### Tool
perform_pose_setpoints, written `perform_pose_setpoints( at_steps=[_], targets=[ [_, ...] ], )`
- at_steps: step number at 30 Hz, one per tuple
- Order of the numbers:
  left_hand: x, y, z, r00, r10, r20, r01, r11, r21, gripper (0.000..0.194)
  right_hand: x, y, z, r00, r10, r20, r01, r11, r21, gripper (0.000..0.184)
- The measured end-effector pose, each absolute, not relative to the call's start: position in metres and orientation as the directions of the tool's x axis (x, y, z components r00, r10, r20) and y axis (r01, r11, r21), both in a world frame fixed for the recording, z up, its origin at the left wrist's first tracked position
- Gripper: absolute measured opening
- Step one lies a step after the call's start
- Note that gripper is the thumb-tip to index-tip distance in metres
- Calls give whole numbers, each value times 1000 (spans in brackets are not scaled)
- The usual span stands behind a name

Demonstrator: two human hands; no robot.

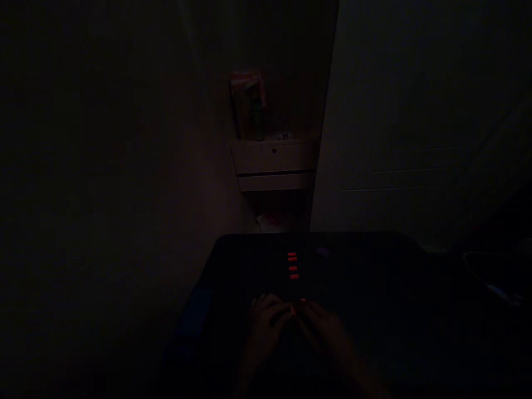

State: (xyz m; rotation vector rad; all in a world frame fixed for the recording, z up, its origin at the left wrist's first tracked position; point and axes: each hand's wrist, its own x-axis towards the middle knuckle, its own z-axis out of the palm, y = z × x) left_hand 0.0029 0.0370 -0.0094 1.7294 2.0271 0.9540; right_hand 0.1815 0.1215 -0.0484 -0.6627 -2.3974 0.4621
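Observation:
The view is very dark. Low in the middle, my left hand (266,318) and my right hand (326,327) come together over a dark table. A small red piece (293,310) shows between their fingertips, and the fingers of both hands look closed on it. Its exact kind is too dim to make out. A light reddish spot shows at my right index fingertip; whether it is a nail or another piece, I cannot tell. Beyond my hands, several small flat red pieces (293,268) lie in a column, spaced apart.
The dark table (357,277) has a rounded far edge. On it are a dim purplish object (322,252) to the right of the column and a blue box-like thing (194,312) at left. Behind stands a drawer unit (276,158) with a green bottle (257,119) on top.

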Motion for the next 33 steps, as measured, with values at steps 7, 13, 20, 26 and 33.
perform_pose_setpoints(
  at_steps=[7, 13, 20, 26, 33],
  targets=[
    [7, 35, -16, -224, 946, 235, 758, 17, 653, 17, 186, 121, -38, -704, 572, 421, 267, 763, -589, 32],
    [10, 28, -19, -236, 928, 289, 755, -12, 656, 14, 185, 121, -35, -691, 580, 431, 218, 736, -641, 25],
    [12, 25, -20, -272, 910, 312, 705, -32, 709, 13, 188, 122, -35, -696, 603, 389, 233, 703, -672, 23],
    [12, 26, -21, -283, 914, 291, 695, -14, 719, 15, 187, 123, -39, -699, 606, 381, 218, 687, -693, 24],
    [10, 27, -22, -230, 927, 297, 706, -51, 707, 12, 186, 124, -39, -696, 597, 399, 209, 700, -683, 22]
  ],
)
